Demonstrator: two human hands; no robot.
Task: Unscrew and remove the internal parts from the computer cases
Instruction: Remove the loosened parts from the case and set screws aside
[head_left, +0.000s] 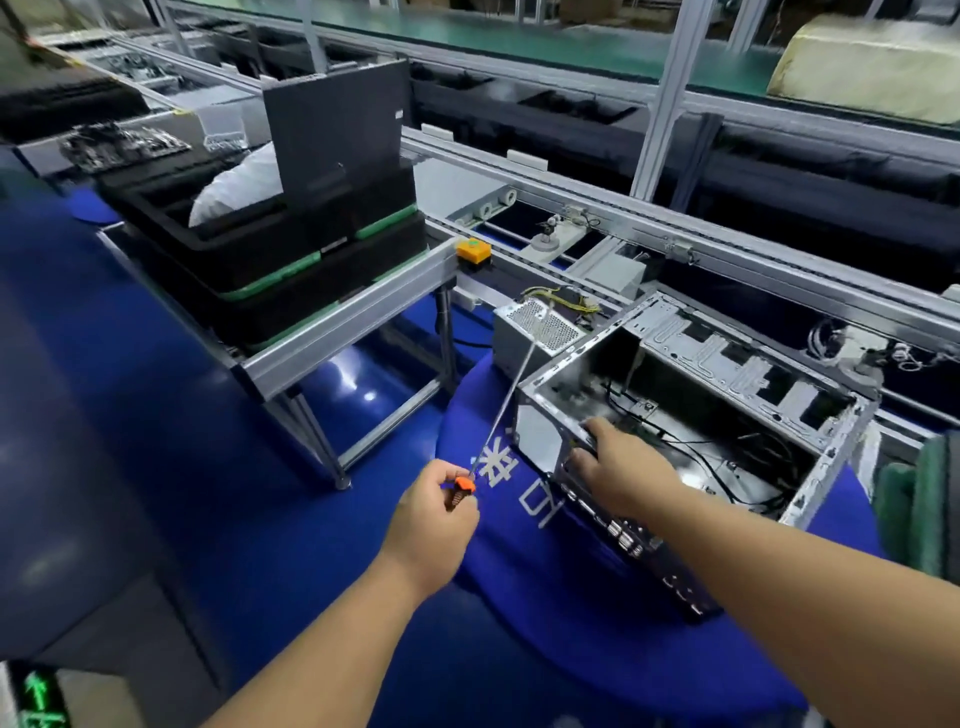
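Where the right hand (621, 465) curls its fingers (589, 431) over the near top edge, one open computer case (685, 410) lies on its side on a round blue mat (571, 597) on the worktop, open face up, long axis running from the fingers away to the right. Contents: loose black cables (727, 452) beyond the fingertips; other parts too blurred to list. Behind the case, a perforated grey power supply (540, 327) with yellow wires. Left hand (434, 525): fingers clamped on an orange-handled screwdriver (501, 410), shaft pointing up and away towards the power supply. Further left, stacked black trays (291, 260) on an aluminium stand.
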